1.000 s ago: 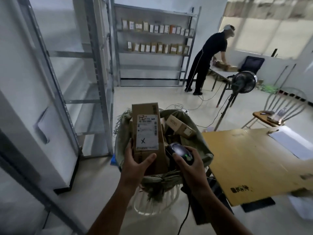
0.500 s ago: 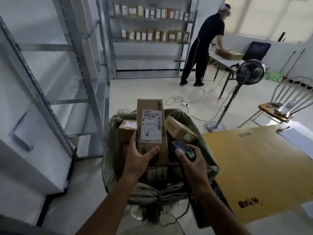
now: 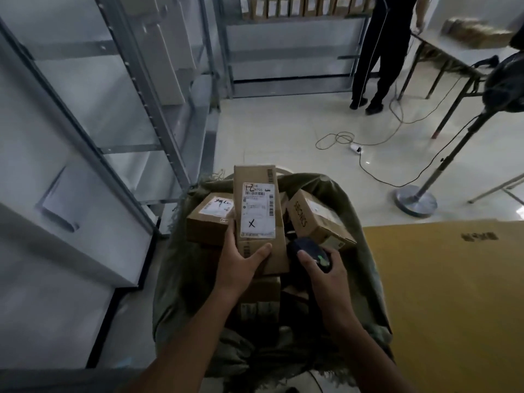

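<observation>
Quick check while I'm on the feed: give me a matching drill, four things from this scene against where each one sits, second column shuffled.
Things:
1. long box marked X
2. scanner
3. box with printed side lettering
4. yellow cardboard sheet

Places:
A. held in the right hand
B. lying flat, right of the green sack
C. gripped by the left hand, over the sack
D. lying in the sack, right of the long box

Pairs: 1-C, 2-A, 3-D, 4-B.
</observation>
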`<state>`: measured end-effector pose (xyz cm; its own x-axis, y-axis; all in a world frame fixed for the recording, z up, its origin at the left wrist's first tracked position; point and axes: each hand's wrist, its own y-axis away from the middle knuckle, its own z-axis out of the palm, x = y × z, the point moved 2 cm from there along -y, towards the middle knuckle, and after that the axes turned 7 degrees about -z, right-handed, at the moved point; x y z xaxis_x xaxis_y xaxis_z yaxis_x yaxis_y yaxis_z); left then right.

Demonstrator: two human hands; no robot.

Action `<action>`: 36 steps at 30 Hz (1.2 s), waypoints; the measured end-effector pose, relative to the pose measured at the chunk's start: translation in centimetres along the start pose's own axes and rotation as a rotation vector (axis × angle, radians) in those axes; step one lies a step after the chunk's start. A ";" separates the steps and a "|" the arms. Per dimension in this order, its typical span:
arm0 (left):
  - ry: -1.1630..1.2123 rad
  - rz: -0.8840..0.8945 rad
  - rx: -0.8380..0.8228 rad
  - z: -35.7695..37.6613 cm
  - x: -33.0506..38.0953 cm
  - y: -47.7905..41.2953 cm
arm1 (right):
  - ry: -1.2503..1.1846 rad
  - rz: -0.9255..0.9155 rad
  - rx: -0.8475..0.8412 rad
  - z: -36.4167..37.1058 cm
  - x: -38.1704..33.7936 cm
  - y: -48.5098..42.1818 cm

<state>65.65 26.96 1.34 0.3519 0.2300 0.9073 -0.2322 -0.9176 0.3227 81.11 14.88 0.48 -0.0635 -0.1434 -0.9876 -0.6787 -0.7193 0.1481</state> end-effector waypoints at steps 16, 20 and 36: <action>-0.292 0.007 0.219 0.3 -1.9 1.6 | 0.034 -0.060 -0.140 -1.0 0.3 -1.5; -0.386 0.030 0.223 -0.7 -2.2 3.4 | 0.046 -0.101 -0.191 -0.9 -0.4 0.1; -0.591 0.184 0.327 -10.2 -5.2 18.4 | 0.115 -0.361 -0.349 1.4 -4.2 15.3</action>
<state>50.27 12.18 5.33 0.7889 -0.0678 0.6108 -0.0828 -0.9966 -0.0037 69.99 5.46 6.86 0.2242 0.0965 -0.9698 -0.3568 -0.9179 -0.1738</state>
